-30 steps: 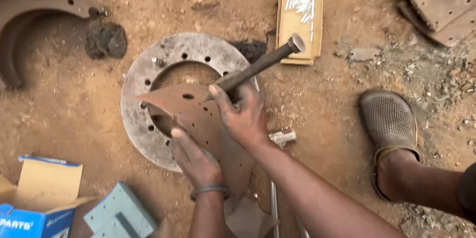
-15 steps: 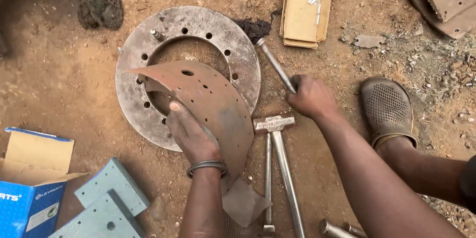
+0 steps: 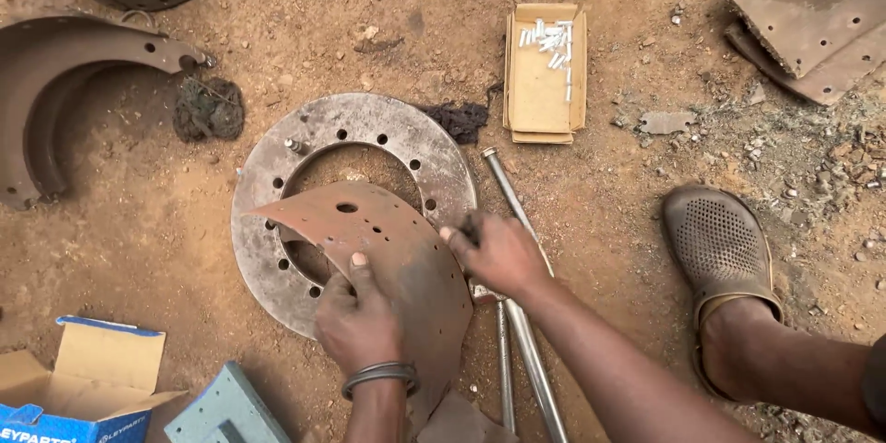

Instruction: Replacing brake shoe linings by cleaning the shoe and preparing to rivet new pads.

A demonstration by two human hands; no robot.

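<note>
A rusty curved brake shoe plate (image 3: 388, 235) with drilled holes lies across a round steel disc (image 3: 268, 221) on the dirt. My left hand (image 3: 360, 323) grips the plate's lower part, thumb on top, with a metal bangle at the wrist. My right hand (image 3: 498, 254) is at the plate's right edge, fingers curled and blurred. It covers part of a long steel rod (image 3: 503, 180) and the head of a hammer; only the hammer's handle (image 3: 531, 365) shows. I cannot tell whether this hand has hold of anything.
A flat cardboard box of small silver rivets (image 3: 544, 74) lies beyond the disc. Other brake shoes (image 3: 55, 101) lie at the left, lining plates (image 3: 812, 9) at the top right. A blue box (image 3: 74, 388) and grey-green linings (image 3: 221, 415) sit near me. A sandalled foot (image 3: 720, 249) is at the right.
My right hand laid the rod on the ground to the right, then came back to the plate's right edge. My left hand kept hold of the plate.
</note>
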